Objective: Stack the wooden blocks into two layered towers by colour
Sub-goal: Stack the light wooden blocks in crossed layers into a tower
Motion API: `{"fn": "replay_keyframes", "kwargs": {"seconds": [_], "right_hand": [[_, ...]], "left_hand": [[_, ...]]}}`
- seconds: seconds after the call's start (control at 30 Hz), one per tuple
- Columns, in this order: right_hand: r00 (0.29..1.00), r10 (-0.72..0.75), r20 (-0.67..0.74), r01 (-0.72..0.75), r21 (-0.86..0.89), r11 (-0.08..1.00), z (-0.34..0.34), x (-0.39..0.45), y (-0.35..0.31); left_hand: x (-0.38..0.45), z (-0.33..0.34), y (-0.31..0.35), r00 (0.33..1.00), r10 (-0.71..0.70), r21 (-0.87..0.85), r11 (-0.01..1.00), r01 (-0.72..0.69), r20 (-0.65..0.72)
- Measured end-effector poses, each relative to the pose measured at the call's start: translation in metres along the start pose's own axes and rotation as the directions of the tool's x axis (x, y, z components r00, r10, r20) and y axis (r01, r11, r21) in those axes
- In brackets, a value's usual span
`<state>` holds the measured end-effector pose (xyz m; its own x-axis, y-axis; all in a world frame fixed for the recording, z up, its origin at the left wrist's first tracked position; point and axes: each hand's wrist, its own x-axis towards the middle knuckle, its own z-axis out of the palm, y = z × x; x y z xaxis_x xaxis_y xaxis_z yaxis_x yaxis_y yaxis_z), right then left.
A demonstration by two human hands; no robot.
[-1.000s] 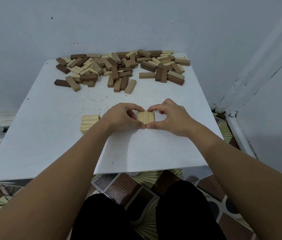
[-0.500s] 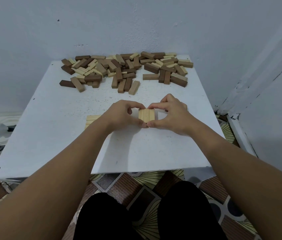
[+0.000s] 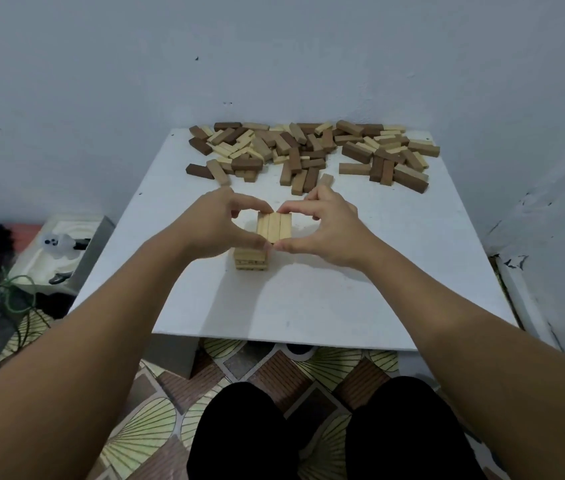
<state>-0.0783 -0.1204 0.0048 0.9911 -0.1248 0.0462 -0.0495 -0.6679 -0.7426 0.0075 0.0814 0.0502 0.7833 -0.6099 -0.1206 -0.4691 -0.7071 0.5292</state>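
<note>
A layer of three pale wooden blocks [image 3: 274,227] sits atop a short pale stack [image 3: 252,260] mid-worktop, pinched end to end by the left hand [image 3: 220,226] and the right hand [image 3: 322,226], thumbs and forefingers curled. A loose pile of mixed brown and pale blocks [image 3: 312,150] lies along the far edge of the white worktop [image 3: 308,306].

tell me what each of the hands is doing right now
Left hand: pinching the layer of pale blocks.
Right hand: pinching the same layer from the other side.
</note>
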Motion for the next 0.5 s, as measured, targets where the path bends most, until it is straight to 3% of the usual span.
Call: {"fn": "replay_keyframes", "kwargs": {"seconds": [0.5], "right_hand": [[0.998,-0.006,0.058,0.009,-0.053,0.999,0.035,0.019,-0.018]], "left_hand": [[-0.007,-0.007,-0.046,0.999,-0.032,-0.004,0.999,0.032,0.015]]}}
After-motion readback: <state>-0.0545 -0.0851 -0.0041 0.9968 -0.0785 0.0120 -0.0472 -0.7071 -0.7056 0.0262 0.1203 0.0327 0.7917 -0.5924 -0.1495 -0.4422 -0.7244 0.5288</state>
